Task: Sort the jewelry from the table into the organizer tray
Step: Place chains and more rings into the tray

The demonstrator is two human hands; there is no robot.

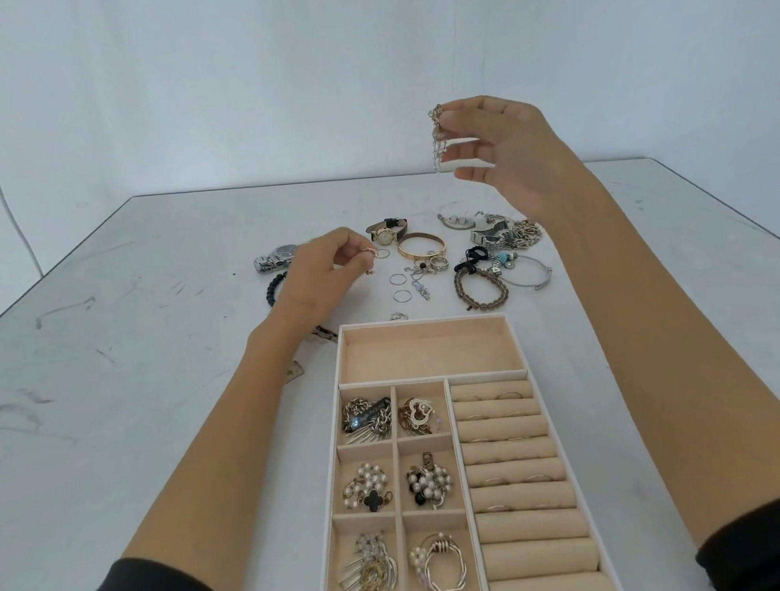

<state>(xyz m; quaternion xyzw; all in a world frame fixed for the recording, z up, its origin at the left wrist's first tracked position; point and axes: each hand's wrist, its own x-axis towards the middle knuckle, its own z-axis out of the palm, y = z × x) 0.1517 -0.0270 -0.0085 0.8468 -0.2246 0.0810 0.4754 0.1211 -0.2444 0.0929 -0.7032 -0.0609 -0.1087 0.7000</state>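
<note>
the right hand (502, 149), up in the upper right of the frame, pinches a thin silver chain (437, 139) between thumb and fingertip so it dangles clear of the table (112, 329). the left hand (321, 274), at centre left, nips a small gold-toned ring (369, 250) between thumb and forefinger, just above the loose pile. the organizer tray (334, 479) sits in the lower centre; all 6 small square pockets on its left already hold pieces, the long compartment (429, 352) across its top is bare, and the ring rolls (518, 476) down its right side show a few bands tucked in

to my eye the sensible move is to deal with 1 piece at a time. the chain looks likely to snag or knot, so lower it slowly into the long compartment and let it pool from the bottom up rather than dropping it. the ring wants pressing into a free slot between 2 rolls, edge first, until it stands. keep the left wrist high over the bangle (421, 244) and watches so nothing gets swept off
</note>
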